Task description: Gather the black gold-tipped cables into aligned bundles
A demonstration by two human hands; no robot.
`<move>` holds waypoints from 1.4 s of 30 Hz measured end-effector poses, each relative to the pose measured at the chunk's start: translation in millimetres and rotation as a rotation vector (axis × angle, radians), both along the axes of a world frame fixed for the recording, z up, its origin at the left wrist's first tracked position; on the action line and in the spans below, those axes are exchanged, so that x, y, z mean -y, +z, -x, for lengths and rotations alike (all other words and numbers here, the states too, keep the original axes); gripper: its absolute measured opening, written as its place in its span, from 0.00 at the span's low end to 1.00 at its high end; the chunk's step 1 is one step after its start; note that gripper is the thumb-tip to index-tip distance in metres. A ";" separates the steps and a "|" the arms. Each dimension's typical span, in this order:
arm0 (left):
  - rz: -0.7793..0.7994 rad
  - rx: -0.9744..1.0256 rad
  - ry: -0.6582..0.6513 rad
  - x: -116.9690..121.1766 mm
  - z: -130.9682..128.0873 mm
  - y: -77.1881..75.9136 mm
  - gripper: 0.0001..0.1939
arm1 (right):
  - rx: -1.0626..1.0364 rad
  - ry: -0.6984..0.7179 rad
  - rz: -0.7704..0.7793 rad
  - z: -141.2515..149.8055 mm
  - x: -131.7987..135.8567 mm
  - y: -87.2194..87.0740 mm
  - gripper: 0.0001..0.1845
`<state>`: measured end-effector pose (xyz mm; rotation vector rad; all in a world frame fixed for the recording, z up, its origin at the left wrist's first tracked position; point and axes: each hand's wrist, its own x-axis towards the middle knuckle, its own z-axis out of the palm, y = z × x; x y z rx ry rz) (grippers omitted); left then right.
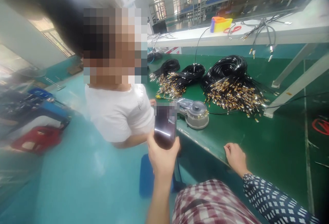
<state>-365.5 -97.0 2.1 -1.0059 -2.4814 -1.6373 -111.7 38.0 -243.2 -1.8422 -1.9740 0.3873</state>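
My left hand [163,155] holds up a dark smartphone [165,128], fingers wrapped round its lower sides; light reflects across its screen. Loosely curled, my right hand [235,157] rests on the front edge of the green worktable [280,155], with nothing showing in it. Beyond the phone, a grey round device with a clear cover [197,114] stands near the table edge. Behind it lie black cable bundles with gold-coloured metal ends: a large one [228,80], a middle one [189,74] and a smaller one [168,67].
A person in a white T-shirt [115,110] is close on the left, beside the table. Above the table, a white shelf [185,39] carries a yellow, orange and blue holder [221,24], red-handled scissors [232,29] and loose cables [264,28]. A blue stool [145,179] stands below.
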 end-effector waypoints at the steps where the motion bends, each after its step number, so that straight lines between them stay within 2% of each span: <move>1: 0.002 -0.002 0.003 -0.2 0.1 0.1 0.35 | -0.001 0.001 0.000 -0.2 -0.1 -0.1 0.17; 28: 0.022 0.047 -0.046 -9.3 -6.5 -6.3 0.34 | -0.024 0.017 -0.004 -1.8 0.3 -2.9 0.16; 42: 0.041 0.061 -0.033 -10.1 -6.9 -3.2 0.34 | -0.020 0.015 -0.010 -1.9 0.2 -2.7 0.18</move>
